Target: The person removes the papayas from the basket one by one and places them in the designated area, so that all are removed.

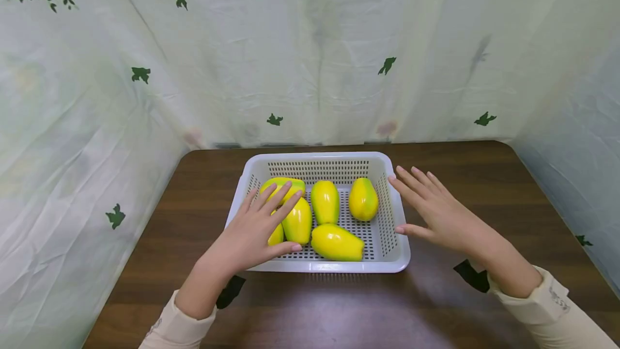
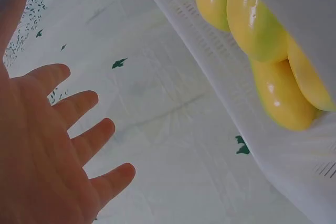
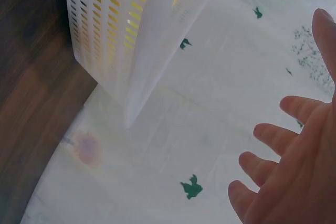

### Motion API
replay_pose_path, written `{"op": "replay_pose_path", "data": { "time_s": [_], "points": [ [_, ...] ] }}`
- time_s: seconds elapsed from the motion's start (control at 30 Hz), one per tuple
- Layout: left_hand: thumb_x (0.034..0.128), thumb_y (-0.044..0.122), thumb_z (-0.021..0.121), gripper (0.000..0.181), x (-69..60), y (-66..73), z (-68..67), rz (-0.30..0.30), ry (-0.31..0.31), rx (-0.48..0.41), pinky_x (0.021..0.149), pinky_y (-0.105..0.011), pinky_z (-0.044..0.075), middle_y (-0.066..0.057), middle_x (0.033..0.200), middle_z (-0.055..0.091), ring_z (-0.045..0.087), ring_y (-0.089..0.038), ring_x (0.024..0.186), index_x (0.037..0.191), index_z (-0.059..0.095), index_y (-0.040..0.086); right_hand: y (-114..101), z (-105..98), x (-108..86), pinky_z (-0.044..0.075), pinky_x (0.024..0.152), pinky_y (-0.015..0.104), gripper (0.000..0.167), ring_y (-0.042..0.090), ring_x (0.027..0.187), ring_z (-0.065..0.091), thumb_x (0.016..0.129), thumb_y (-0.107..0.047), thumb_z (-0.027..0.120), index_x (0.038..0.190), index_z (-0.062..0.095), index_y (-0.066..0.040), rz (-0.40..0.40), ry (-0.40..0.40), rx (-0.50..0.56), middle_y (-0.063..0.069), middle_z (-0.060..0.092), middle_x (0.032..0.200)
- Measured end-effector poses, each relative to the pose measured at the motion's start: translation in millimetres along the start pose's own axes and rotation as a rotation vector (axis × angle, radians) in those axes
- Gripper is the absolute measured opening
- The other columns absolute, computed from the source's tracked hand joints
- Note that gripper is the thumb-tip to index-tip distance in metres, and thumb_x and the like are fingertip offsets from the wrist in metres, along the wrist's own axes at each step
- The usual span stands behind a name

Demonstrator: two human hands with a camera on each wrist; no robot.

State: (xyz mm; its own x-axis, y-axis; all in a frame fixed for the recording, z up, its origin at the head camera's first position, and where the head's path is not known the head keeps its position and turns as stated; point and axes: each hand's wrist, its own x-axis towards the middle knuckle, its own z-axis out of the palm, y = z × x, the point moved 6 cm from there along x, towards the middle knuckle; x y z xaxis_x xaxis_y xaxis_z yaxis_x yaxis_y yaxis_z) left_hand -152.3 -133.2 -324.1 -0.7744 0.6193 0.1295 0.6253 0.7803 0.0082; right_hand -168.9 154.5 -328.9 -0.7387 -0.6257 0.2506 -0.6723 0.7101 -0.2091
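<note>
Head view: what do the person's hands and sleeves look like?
The left hand and right hand are bare: no gloves or rings show. The left sleeve and right sleeve are cream; each carries a small dark marking, unreadable. A black piece shows beside the left sleeve, a second black piece beside the right. No cables show.

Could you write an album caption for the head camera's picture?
Left hand and right hand, both open, frame a white basket of yellow fruit on a brown table.
</note>
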Motion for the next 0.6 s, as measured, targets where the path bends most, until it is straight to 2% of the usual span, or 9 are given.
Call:
{"op": "replay_pose_path", "data": {
  "time_s": [0.07, 0.17, 0.3, 0.4, 0.5, 0.6],
  "points": [
    [0.0792, 0.070, 0.037, 0.084, -1.6, -1.0, -0.4, 0.000, 0.013, -0.016, 0.104, -0.051, 0.005, -0.001, 0.149, 0.010, 0.009, -0.024, 0.134, 0.145, 0.015, 0.021, -1, 2, 0.7, 0.001, 0.107, 0.042, 0.086, 0.031, 0.134, 0.006, 0.079, -0.049, 0.060, 0.144, 0.017, -0.013, -0.004, -0.008, 0.021, 0.007, 0.009, 0.149],
    [0.0796, 0.069, 0.037, 0.084, -4.2, -3.1, -0.8, -0.002, 0.039, -0.040, 0.104, -0.051, 0.008, -0.001, 0.149, 0.011, 0.011, -0.024, 0.134, 0.145, 0.016, 0.022, -3, 6, 2.4, 0.010, 0.106, 0.045, 0.086, 0.033, 0.133, 0.010, 0.079, -0.049, 0.061, 0.144, 0.017, -0.014, 0.003, -0.026, 0.055, 0.010, 0.012, 0.149],
    [0.0802, 0.067, 0.039, 0.082, -8.5, -6.9, -1.0, -0.007, 0.089, -0.066, 0.104, -0.050, 0.013, -0.004, 0.147, 0.018, 0.017, -0.025, 0.132, 0.144, 0.019, 0.021, -7, 13, 6.4, 0.024, 0.100, 0.050, 0.086, 0.031, 0.132, 0.016, 0.079, -0.048, 0.062, 0.144, 0.018, -0.014, 0.008, -0.045, 0.108, 0.011, 0.016, 0.147],
    [0.0815, 0.065, 0.040, 0.080, -12.7, -10.4, -1.1, -0.018, 0.127, -0.079, 0.102, -0.049, 0.018, -0.006, 0.145, 0.023, 0.023, -0.028, 0.130, 0.144, 0.022, 0.018, -10, 18, 10.0, 0.028, 0.098, 0.050, 0.086, 0.029, 0.131, 0.019, 0.079, -0.048, 0.062, 0.144, 0.019, -0.013, 0.009, -0.055, 0.150, 0.011, 0.017, 0.147],
    [0.0832, 0.060, 0.044, 0.076, -17.7, -14.9, -0.3, -0.055, 0.157, -0.090, 0.100, -0.050, 0.022, -0.008, 0.144, 0.026, 0.027, -0.029, 0.127, 0.142, 0.026, 0.015, -14, 24, 13.1, 0.029, 0.098, 0.048, 0.086, 0.027, 0.130, 0.022, 0.079, -0.050, 0.060, 0.144, 0.018, -0.013, 0.008, -0.060, 0.190, 0.009, 0.018, 0.147],
    [0.0830, 0.051, 0.055, 0.075, -23.0, -20.5, 2.4, -0.115, 0.175, -0.101, 0.098, -0.051, 0.025, -0.010, 0.142, 0.029, 0.029, -0.030, 0.125, 0.142, 0.028, 0.014, -18, 32, 16.5, 0.028, 0.100, 0.046, 0.085, 0.026, 0.130, 0.024, 0.080, -0.047, 0.061, 0.144, 0.018, -0.014, 0.012, -0.066, 0.245, 0.007, 0.019, 0.147]
  ]
}}
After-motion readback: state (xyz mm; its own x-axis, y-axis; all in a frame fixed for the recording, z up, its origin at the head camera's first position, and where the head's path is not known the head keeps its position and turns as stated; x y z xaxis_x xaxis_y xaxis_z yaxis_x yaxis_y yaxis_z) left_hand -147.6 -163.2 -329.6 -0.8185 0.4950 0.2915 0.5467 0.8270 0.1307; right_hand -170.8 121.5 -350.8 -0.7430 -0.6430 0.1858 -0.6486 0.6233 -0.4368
